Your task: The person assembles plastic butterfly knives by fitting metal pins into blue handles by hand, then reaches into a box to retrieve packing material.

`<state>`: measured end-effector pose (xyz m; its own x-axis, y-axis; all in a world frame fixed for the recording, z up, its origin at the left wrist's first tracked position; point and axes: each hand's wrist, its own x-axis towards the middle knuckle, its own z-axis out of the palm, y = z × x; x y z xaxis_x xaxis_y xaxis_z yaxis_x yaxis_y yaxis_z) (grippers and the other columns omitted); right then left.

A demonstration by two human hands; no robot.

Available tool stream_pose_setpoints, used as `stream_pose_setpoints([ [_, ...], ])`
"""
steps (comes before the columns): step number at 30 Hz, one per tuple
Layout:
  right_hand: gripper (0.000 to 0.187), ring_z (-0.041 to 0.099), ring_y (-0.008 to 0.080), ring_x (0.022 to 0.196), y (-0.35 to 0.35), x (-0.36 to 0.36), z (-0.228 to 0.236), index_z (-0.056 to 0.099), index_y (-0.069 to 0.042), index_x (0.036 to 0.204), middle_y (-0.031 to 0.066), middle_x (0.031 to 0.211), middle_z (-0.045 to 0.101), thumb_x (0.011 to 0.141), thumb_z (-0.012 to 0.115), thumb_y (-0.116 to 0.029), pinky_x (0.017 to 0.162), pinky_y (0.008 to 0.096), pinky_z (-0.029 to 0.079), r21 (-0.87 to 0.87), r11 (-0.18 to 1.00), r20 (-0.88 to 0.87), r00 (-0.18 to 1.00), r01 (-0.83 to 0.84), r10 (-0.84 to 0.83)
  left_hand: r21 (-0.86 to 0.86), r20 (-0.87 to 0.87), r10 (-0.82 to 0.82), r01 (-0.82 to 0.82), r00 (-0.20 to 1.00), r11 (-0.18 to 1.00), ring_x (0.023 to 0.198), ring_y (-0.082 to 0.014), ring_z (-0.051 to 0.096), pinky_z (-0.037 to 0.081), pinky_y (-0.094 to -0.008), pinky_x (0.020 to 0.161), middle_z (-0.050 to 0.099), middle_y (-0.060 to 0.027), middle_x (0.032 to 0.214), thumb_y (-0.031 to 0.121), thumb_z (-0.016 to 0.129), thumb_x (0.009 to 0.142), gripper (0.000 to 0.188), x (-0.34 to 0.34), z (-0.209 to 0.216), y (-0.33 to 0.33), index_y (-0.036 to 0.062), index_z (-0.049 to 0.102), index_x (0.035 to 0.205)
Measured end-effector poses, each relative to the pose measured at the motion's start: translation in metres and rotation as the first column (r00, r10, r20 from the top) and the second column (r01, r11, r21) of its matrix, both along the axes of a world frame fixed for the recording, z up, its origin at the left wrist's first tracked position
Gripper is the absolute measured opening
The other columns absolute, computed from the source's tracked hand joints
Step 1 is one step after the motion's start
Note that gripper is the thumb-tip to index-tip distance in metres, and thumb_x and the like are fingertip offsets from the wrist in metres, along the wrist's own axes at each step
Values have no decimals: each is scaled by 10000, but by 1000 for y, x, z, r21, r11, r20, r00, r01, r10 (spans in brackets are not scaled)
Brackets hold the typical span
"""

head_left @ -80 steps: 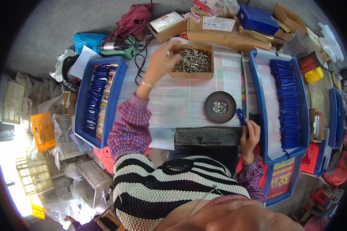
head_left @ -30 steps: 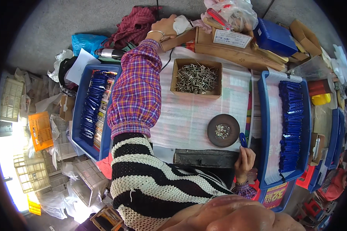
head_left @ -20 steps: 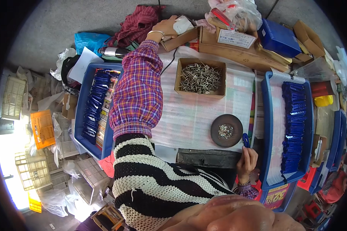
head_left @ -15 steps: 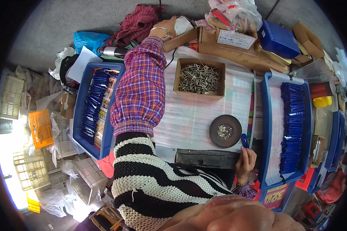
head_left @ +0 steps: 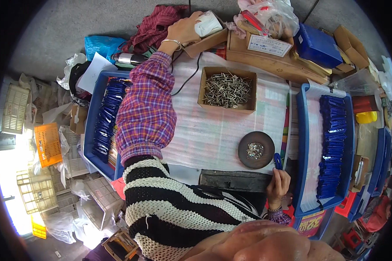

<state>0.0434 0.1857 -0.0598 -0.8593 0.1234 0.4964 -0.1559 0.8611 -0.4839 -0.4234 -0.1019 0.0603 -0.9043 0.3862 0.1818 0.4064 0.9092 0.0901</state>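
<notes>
My left hand (head_left: pixel 184 32), a bracelet at its wrist, reaches to the far side of the table. It lies against a small cardboard box (head_left: pixel 206 44) holding a crumpled white wad (head_left: pixel 208 24); its fingertips are hidden there. My right hand (head_left: pixel 278 188) is closed at the near right, pinching a slim blue plastic handle (head_left: pixel 278 161) that points up and away. Just left of this handle stands a round dark dish (head_left: pixel 245 159) with small shiny metal bits (head_left: pixel 254 150). Farther off, an open cardboard box (head_left: pixel 203 101) is filled with loose metal pins (head_left: pixel 227 89).
Blue trays with rows of blue handles flank the table: the left tray (head_left: pixel 89 140) and the right tray (head_left: pixel 301 152). A dark block (head_left: pixel 235 179) lies along the near edge. A black cord (head_left: pixel 191 77) curves over the white sheet (head_left: pixel 209 135). Beyond are a wooden board (head_left: pixel 274 65) and a blue box (head_left: pixel 319 48).
My left hand and forearm have shifted left, uncovering more of the black cord. The right hand still holds the blue handle in nearly the same place.
</notes>
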Motion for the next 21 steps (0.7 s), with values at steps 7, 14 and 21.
stream_pose_setpoints([
  [7, 297, 575, 328, 876, 0, 0, -1, 640, -1, 1024, 140, 932, 593, 750, 582, 96, 775, 407, 476, -2, 1000, -3, 1000, 3, -3, -95, -43, -23, 19, 999, 995, 961, -412, 587, 508, -488, 792, 627, -121, 1107, 297, 773, 530, 910, 17, -11, -11, 288, 360, 1340],
  [14, 284, 574, 323, 873, 0, 0, -2, 641, 2, 1014, 139, 932, 593, 755, 583, 100, 775, 398, 474, 13, 1000, -24, 1000, 16, -16, -107, -280, -104, 77, 954, 991, 1004, -402, 558, 487, -450, 849, 620, -102, 1135, 410, 795, 559, 852, 37, 15, -12, 260, 432, 1315],
  [21, 275, 572, 321, 880, -1, 0, -2, 638, 9, 1004, 139, 929, 591, 756, 566, 104, 781, 400, 469, 1, 1000, -44, 999, 0, 0, 58, -402, -30, 58, 915, 997, 999, -336, 540, 473, -494, 799, 605, -67, 1125, 538, 785, 536, 860, 44, 35, -33, 269, 461, 1285],
])
